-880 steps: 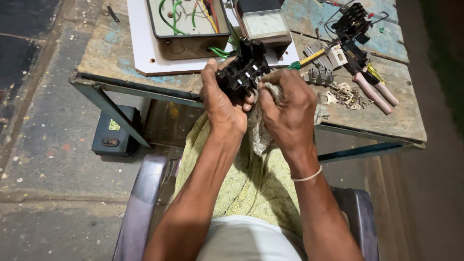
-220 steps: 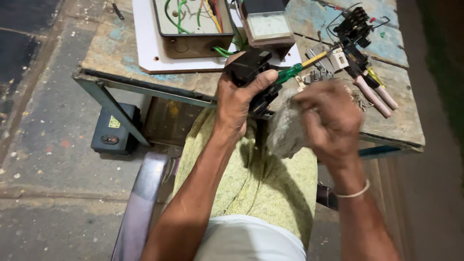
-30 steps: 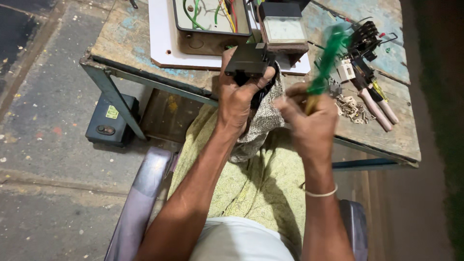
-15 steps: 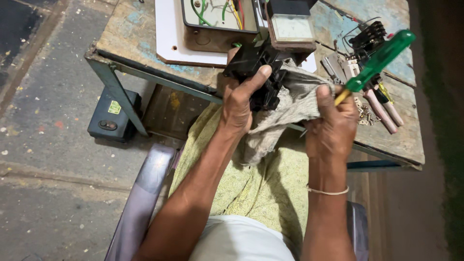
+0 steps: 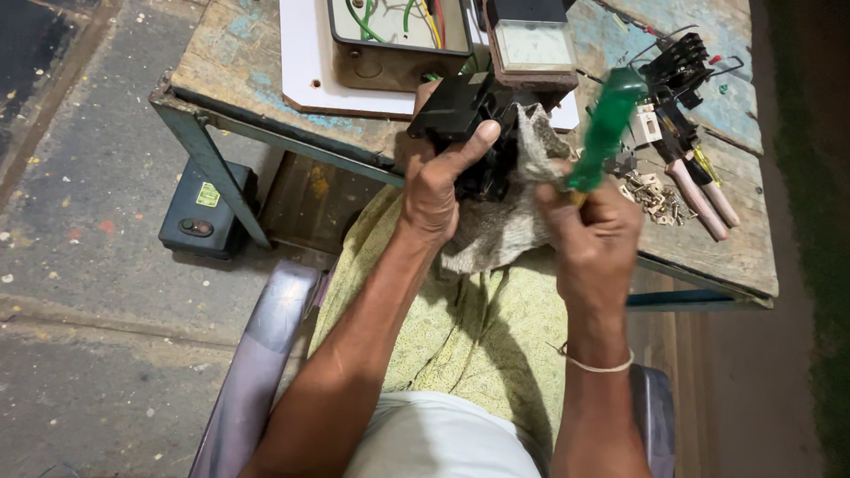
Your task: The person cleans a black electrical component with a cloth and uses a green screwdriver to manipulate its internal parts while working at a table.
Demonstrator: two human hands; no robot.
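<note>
Left hand: my left hand point(image 5: 436, 181) is closed around the black switch block point(image 5: 460, 119), thumb stretched over its near face, holding it up at the edge of the counter point(image 5: 266, 93)
Right hand: my right hand point(image 5: 591, 232) is wrapped tight round the green-handled screwdriver point(image 5: 606, 131), handle pointing up and away; the tip is hidden, so I cannot tell what it touches
Rag: the grey rag point(image 5: 513, 217) hangs between both hands, bunched under the block and draped over my lap
Doing it well: I judge the block needs a firm, steady grip with the thumb kept clear of the tool's path, and the rag kept under it to catch grit and small screws
Where the block sits: above and left of my right hand, close beside it, with the rag touching both
Behind it: a meter with a pale face point(image 5: 529, 44) and an open box of coloured wires point(image 5: 398, 35) on a white board
To the right: pliers with pale grips point(image 5: 699, 195), loose screws point(image 5: 653, 195) and another black part point(image 5: 677, 66) lie on the counter, apart from my hands
Floor: a small dark box point(image 5: 205, 211) sits under the counter
</note>
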